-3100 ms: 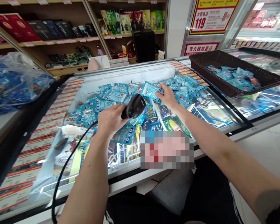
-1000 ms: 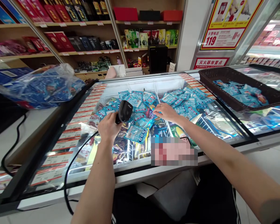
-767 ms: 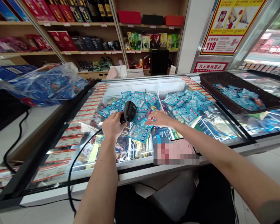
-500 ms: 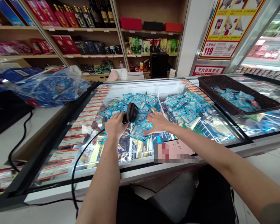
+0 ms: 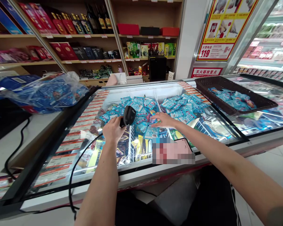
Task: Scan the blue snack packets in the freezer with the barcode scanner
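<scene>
My left hand (image 5: 113, 129) is wrapped round the handle of a black barcode scanner (image 5: 128, 115), its cable (image 5: 72, 182) hanging off the freezer's front edge. My right hand (image 5: 165, 119) rests palm down, fingers stretched, on small blue packets (image 5: 141, 110) spread over the glass lid of a chest freezer (image 5: 122, 179). One blue packet (image 5: 151, 132) lies just below that hand's fingertips. A second heap of blue packets (image 5: 184, 105) lies to the right.
A dark wicker tray (image 5: 228, 111) with more blue packets sits on the right freezer. A clear bag of blue packets (image 5: 44, 92) lies on the left counter. Shelves of boxed goods (image 5: 61, 47) stand behind. A blurred patch (image 5: 173, 152) covers something near the front edge.
My right hand has let go of the lifted packet and come down onto the pile, sliding left then right. The scanner stays in my left hand. The camera has tilted up.
</scene>
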Demonstrator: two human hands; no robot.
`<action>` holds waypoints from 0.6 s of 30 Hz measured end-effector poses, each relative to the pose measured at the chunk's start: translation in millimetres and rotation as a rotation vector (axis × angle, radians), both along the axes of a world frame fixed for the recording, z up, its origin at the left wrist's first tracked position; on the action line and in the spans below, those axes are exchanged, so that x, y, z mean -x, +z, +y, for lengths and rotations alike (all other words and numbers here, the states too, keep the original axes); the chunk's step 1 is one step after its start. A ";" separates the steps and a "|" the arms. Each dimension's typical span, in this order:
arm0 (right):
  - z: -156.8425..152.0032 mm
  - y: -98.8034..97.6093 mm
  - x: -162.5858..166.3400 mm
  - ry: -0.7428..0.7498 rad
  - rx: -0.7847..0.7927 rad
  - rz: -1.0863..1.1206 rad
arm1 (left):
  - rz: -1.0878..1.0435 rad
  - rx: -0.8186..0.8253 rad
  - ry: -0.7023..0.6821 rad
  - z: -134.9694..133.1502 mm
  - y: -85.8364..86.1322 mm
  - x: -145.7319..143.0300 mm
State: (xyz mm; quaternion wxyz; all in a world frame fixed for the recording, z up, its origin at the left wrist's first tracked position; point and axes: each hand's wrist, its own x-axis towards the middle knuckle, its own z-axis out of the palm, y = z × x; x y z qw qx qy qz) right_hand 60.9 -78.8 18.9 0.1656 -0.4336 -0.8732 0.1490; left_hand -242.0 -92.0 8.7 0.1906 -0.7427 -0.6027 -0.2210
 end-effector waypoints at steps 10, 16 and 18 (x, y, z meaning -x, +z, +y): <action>9.3 -3.5 -5.6 -0.075 0.032 0.052 | 0.022 0.021 0.012 0.4 -0.2 -1.0; 11.3 -13.8 -38.6 -0.319 0.004 0.236 | 0.036 -0.003 -0.014 0.5 2.1 -8.1; 12.1 -16.9 -45.7 -0.328 -0.034 0.356 | 0.041 -0.017 -0.043 0.6 6.1 -14.9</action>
